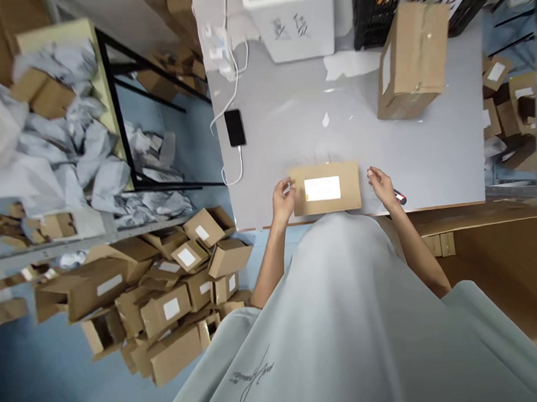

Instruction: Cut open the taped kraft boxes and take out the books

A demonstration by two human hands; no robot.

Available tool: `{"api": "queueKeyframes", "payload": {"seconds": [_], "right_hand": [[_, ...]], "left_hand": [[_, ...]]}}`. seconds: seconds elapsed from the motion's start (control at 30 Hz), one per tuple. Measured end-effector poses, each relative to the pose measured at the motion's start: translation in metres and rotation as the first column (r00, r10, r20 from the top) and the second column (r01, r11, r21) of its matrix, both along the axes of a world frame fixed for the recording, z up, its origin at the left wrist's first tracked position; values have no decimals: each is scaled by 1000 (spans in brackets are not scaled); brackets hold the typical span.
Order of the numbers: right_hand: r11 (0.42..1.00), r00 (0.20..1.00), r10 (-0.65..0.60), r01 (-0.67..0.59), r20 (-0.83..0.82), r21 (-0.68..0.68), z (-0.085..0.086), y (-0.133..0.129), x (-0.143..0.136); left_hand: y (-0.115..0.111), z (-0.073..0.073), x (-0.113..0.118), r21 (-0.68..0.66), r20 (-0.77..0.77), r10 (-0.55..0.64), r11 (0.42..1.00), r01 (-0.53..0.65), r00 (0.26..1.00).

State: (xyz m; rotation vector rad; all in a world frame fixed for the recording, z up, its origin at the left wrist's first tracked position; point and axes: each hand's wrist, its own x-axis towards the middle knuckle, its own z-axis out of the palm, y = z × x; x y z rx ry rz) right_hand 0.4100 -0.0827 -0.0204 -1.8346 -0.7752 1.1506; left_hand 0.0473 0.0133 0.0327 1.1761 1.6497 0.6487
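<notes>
A small cardboard box [301, 205] with a white label [322, 188] lies flat near the front edge of the grey table [282, 122]. At its left end is my left hand [284, 201], fingers curled and apart, with nothing visible in them; whether they touch the box is unclear. My right hand [382, 186] is a short way off the box's right end. Its thumb and forefinger are pinched together, and anything between them is too small to name. A red and black cutter [400, 197] lies on the table just beside that hand.
A black phone [234, 128] with a white cable lies at the table's left. Behind are a white bin [293, 29], a black crate [373, 15] and a taped cardboard box [416, 61]. Several cardboard boxes [166, 308] are piled on the floor at left; a large open carton [505, 260] stands at right.
</notes>
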Motion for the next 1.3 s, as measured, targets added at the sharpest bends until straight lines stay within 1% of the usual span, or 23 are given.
{"api": "queueKeyframes", "payload": {"seconds": [0.1,0.2,0.27,0.33,0.43,0.53,0.6,0.63,0.7,0.77,0.83,0.9,1.0,1.13,1.2,1.3], "right_hand": [[995,995,-93,94,-25,37,-1,17,22],[975,979,-197,200,-45,97,1,39,50],[951,961,-274,277,-39,139,3,58,74],[923,938,-347,344,-11,174,5,80,105],[900,908,-415,400,61,175,11,119,156],[915,904,-403,393,141,95,21,160,196],[927,911,-376,369,168,71,28,182,210],[932,917,-362,354,170,76,30,189,213],[943,930,-330,318,164,93,31,199,214],[954,942,-296,283,156,102,29,201,212],[959,948,-278,265,155,101,24,196,212],[960,947,-278,267,163,90,18,188,217],[954,935,-298,291,191,66,11,169,239],[943,913,-332,322,236,83,4,146,279],[938,909,-347,328,233,115,4,144,296],[916,881,-401,385,249,113,6,157,311]], "left_hand": [[34,13,29,57,13,-101,993,100,995],[72,24,77,99,14,-202,975,200,979],[95,29,118,118,18,-277,955,273,961],[116,33,164,116,31,-348,932,342,937],[142,36,238,49,77,-413,911,411,907],[167,35,303,-17,105,-426,903,430,899],[180,33,336,-46,107,-423,902,430,900],[185,31,349,-64,110,-420,902,428,901],[191,26,367,-101,125,-415,898,428,901],[190,20,377,-122,146,-411,895,429,900],[185,12,383,-119,159,-398,901,418,903],[177,4,389,-102,166,-384,909,404,908],[165,-7,406,-90,189,-396,904,417,899],[154,-21,445,-91,217,-432,884,459,875],[152,-26,465,-83,211,-436,884,460,875],[156,-28,490,-61,198,-440,886,459,876]]}}
